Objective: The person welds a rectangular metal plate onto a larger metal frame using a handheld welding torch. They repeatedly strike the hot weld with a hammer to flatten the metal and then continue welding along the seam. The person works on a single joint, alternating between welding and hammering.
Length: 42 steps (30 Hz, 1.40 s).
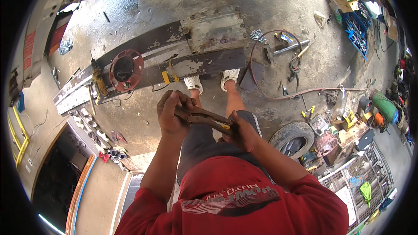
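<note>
I hold a pair of rusty brown locking pliers [204, 117] in front of my body with both hands. My left hand [172, 112] is closed around the end on the left. My right hand [240, 132] grips the other end, beside a small yellow part. The fingers hide both ends of the tool. Beyond my hands, a long dark metal beam [198, 64] with flaking paint lies across the floor by my feet. On it are a red cable reel [138, 65], a yellow power drill [100, 83] and a yellow clamp-like tool [170, 76].
A hammer [268, 55], a reddish hose [257, 80] and loose bolts [257, 35] lie to the right. Nearer are a tire [278, 137], a green gas cylinder [385, 108] and a metal rack [352, 172]. A blue tool case [355, 28] lies far right; shoes [89, 124] line the left.
</note>
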Motion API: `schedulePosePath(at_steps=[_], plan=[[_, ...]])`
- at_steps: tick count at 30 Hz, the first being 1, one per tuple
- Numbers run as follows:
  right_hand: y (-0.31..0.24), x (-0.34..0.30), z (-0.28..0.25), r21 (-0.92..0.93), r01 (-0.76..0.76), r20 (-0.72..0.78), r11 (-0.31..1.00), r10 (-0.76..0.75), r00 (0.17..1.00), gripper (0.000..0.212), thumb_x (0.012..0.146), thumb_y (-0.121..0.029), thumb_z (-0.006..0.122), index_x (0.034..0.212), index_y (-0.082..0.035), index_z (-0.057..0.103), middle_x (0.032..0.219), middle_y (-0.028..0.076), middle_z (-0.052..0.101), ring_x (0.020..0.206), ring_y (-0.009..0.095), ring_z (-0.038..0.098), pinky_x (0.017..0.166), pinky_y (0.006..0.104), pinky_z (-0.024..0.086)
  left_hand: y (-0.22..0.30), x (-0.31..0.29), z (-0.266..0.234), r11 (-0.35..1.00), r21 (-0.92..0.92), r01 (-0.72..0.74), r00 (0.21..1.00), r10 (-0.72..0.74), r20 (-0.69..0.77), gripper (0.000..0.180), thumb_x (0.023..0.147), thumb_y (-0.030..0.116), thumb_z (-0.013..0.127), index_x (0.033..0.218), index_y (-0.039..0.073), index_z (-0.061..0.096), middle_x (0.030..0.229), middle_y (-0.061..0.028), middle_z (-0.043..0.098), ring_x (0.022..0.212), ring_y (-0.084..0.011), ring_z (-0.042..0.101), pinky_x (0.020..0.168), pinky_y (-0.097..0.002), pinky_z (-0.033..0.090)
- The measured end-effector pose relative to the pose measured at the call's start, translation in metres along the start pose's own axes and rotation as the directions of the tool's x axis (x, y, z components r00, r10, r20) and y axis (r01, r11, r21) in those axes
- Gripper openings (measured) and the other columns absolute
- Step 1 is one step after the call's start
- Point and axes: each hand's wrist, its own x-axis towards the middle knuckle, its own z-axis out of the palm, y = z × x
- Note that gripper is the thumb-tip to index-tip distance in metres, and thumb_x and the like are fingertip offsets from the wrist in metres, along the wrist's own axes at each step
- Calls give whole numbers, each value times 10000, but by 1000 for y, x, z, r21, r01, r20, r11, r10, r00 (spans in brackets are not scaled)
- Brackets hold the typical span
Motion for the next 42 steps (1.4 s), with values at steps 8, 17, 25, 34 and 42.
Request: schedulePosePath(at_steps=[8, 17, 25, 34, 42], plan=[[-4, -7, 10, -99, 70, -17, 993, -72, 997, 540, 1183, -515, 577, 1302, 3, 671, 1137, 96, 690, 1045, 222, 653, 1012, 491, 562, -5, 5, 6, 1000, 21, 15, 999, -14, -51, 317, 1115, 270, 630, 863, 114, 518, 845, -63, 575, 780, -222, 597, 886, -473, 537], [-17, -3, -11, -487, 108, -63, 867, -158, 985, 515, 1099, -431, 743, 1390, -13, 668, 1194, 90, 690, 1099, 248, 675, 1109, 456, 527, -16, 15, 0, 996, -49, 70, 984, -77, -158, 299, 1100, 238, 642, 857, 97, 541, 778, -72, 598, 747, -218, 619, 829, -468, 576], [-44, -24, 50, -965, 187, 257, -184, -525, 812, 630, 909, -257, 860, 1450, -36, 622, 1173, 211, 749, 1155, 441, 719, 990, 523, 582, -62, 27, 49, 932, 319, 171, 981, -133, -138, 243, 1033, 212, 833, 910, 71, 678, 817, -51, 693, 721, -182, 703, 707, -376, 582], [-79, -23, -16, -995, 91, 63, 51, -403, 913, 572, 909, -134, 737, 1458, -27, 613, 1291, 292, 759, 1254, 459, 732, 1012, 538, 571, -120, 49, 73, 759, 619, 202, 936, -335, 105, 592, 966, 345, 927, 1387, 20, 667, 1187, -115, 751, 1100, -228, 733, 926, -374, 595], [-241, -6, -50, -897, -407, -243, -171, -578, 779, 799, 862, -82, 620, 1651, -8, 516, 1388, 356, 722, 1302, 487, 707, 1091, 497, 572, -131, 10, -53, 235, 955, 180, 920, -383, -79, 995, 889, 578, 887, 1644, 34, 535, 1535, -268, 680, 1454, -418, 648, 1181, -447, 527]])
